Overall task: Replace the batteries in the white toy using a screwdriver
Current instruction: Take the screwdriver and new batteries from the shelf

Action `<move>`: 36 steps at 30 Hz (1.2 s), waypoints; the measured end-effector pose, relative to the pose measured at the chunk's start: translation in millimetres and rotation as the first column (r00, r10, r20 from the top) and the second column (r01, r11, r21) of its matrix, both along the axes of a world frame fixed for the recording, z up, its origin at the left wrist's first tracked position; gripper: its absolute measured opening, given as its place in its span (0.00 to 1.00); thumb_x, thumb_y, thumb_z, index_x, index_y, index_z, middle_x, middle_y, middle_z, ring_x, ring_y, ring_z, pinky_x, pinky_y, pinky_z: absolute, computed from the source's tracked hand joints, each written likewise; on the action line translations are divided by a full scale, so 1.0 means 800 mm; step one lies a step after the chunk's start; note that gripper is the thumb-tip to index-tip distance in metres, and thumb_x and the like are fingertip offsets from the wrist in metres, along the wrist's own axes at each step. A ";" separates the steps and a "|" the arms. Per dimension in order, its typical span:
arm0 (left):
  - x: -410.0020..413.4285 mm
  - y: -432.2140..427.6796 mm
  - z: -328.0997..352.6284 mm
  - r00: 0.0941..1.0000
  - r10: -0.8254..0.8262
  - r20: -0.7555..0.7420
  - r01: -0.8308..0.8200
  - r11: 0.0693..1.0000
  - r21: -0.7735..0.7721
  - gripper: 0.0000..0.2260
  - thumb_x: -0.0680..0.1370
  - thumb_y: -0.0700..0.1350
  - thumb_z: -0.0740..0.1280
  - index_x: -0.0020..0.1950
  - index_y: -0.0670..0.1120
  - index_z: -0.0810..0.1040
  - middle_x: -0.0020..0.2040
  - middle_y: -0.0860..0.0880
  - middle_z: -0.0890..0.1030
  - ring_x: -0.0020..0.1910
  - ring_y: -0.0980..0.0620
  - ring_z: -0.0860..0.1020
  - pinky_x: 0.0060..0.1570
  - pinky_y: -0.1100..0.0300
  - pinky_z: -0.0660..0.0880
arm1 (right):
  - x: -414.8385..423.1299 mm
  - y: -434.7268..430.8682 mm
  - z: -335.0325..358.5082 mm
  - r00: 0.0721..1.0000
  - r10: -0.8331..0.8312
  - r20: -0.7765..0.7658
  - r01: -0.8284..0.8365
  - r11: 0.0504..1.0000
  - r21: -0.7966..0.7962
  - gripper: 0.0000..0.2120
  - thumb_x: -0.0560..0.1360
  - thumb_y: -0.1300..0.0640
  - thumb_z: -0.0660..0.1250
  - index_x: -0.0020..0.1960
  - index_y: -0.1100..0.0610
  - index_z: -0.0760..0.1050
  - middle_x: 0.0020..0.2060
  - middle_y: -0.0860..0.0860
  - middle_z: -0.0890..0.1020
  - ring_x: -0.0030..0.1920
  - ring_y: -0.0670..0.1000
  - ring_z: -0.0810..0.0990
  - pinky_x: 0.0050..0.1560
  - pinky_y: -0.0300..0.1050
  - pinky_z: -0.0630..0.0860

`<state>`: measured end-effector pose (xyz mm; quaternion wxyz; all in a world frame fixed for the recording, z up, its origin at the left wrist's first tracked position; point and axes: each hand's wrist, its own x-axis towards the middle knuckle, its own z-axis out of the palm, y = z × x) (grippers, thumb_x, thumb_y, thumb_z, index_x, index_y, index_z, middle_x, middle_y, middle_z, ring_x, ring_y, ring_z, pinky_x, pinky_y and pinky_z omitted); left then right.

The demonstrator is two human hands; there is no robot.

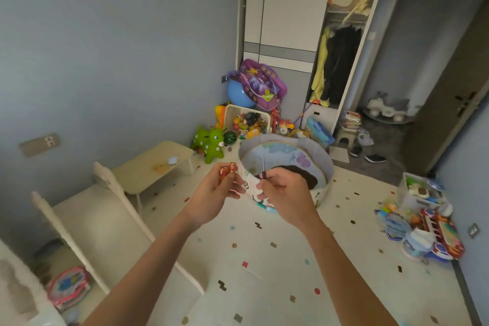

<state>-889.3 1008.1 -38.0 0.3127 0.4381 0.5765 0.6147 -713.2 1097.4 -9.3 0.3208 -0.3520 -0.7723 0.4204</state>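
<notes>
Far left: a low cream rectangular worktop (158, 160) stands against the grey wall, a small pale object on its top. Just right of it on the floor, a green inflatable deer toy with white spots (210, 141). Centre, raised in mid-air: the person's left hand (215, 194), fingers curled and clenched around two small red-and-gold cylindrical batteries (227, 170), whose ends stick up above the fingers. The right hand (284, 197) is level with it and close beside it, pinching a thin screwdriver with a dark handle and slim metal shaft (263, 165); the shaft points straight up. Between and below the two hands a patch of white with printed marks shows, but I cannot tell whether that is the white toy or the wall of the tub behind; the toy's location is not clear from here. Behind the hands: a round fabric play tub with pale printed lining (324, 156) on the cream speckled floor mat (264, 259). Further back, an open wardrobe (288, 8) with hanging clothes. Far right, at the mat's edge, a heap of colourful plastic toys (423, 230).
</notes>
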 end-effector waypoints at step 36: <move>-0.809 0.581 -0.084 0.600 0.799 -0.023 -0.799 0.598 -0.066 0.09 0.87 0.44 0.58 0.64 0.45 0.75 0.54 0.46 0.85 0.59 0.47 0.84 0.62 0.43 0.80 | -0.986 0.735 -0.079 0.595 0.797 0.107 -0.789 0.604 -0.115 0.07 0.80 0.60 0.73 0.48 0.48 0.83 0.41 0.51 0.91 0.40 0.47 0.91 0.43 0.52 0.85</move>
